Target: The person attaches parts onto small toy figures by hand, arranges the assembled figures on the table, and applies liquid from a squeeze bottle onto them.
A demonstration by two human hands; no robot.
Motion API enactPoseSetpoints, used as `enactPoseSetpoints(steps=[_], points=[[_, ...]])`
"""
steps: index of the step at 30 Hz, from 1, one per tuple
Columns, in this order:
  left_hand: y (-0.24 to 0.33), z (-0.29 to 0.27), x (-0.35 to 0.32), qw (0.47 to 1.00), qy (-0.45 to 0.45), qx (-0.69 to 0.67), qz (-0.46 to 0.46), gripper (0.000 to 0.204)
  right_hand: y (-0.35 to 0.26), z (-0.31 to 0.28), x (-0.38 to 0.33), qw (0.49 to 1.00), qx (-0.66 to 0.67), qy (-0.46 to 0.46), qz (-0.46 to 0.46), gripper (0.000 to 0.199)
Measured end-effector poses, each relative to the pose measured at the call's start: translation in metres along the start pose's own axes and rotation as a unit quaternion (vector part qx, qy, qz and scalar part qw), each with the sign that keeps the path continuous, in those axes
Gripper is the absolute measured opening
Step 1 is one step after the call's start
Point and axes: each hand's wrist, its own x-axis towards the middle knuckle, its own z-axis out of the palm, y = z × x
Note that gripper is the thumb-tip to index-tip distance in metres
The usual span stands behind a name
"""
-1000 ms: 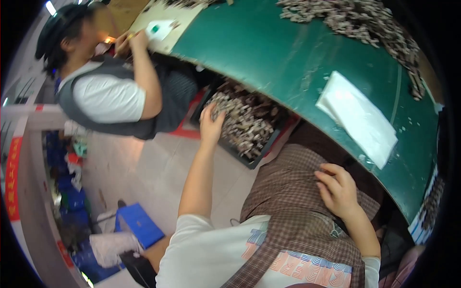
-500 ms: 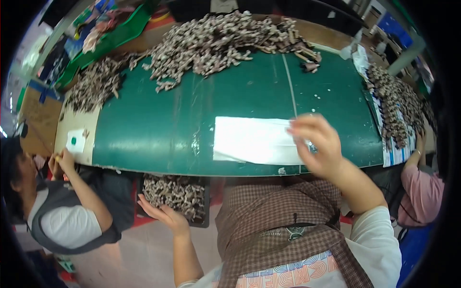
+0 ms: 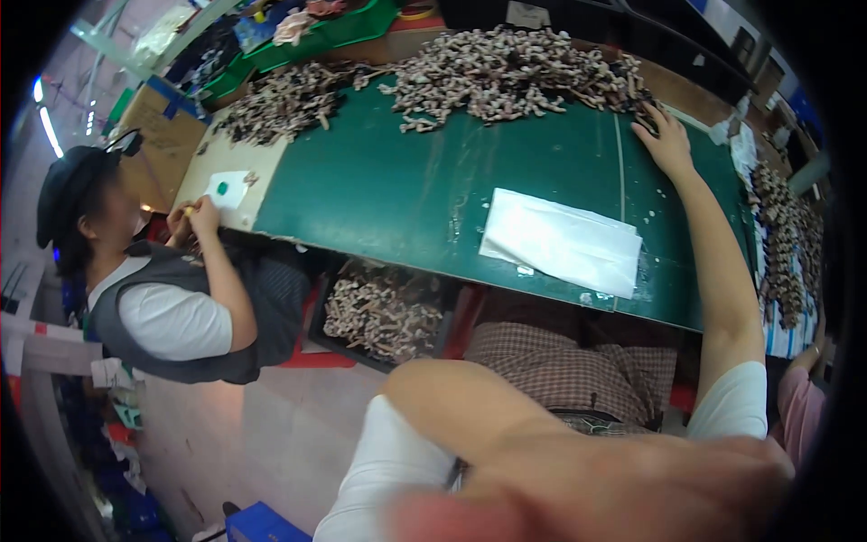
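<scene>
My right hand (image 3: pixel 666 140) reaches across the green table (image 3: pixel 379 190), its fingers apart at the right end of a large heap of small knobbly, pale and dark pieces (image 3: pixel 515 77). I cannot make out their exact kind. No piece shows in that hand. Close to the camera, my left hand (image 3: pixel 623 488) is a large blur in front of my body, and its fingers are too smeared to read. Near the table's front edge lies a folded white sheet (image 3: pixel 564 244), with neither hand on it.
Below the front edge, left of my lap, a black crate (image 3: pixel 379 312) holds similar pieces. Another heap (image 3: pixel 280 104) lies at the far left, and more pieces cover the right side (image 3: pixel 786 244). A co-worker (image 3: pixel 181 298) sits at left; a pink sleeve (image 3: pixel 799 406) shows at right.
My right hand has moved from above the white sheet to the far heap. My left hand has left the crate and come up close to the camera. The view has turned.
</scene>
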Motion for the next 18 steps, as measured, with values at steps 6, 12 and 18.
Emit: enactPoseSetpoints(steps=[6, 12, 18], points=[[-0.018, 0.002, 0.021, 0.997, -0.034, 0.06, -0.03, 0.102, 0.018, 0.02, -0.001, 0.998, 0.032, 0.042, -0.035, 0.052], [-0.039, 0.014, 0.025, 0.989, -0.105, 0.092, -0.044, 0.101, -0.013, -0.016, -0.007, 0.981, 0.034, 0.176, -0.068, 0.067], [-0.022, -0.013, 0.072, 0.974, -0.205, 0.09, -0.032, 0.101, -0.058, -0.044, 0.034, 0.964, 0.006, 0.127, -0.233, 0.073]])
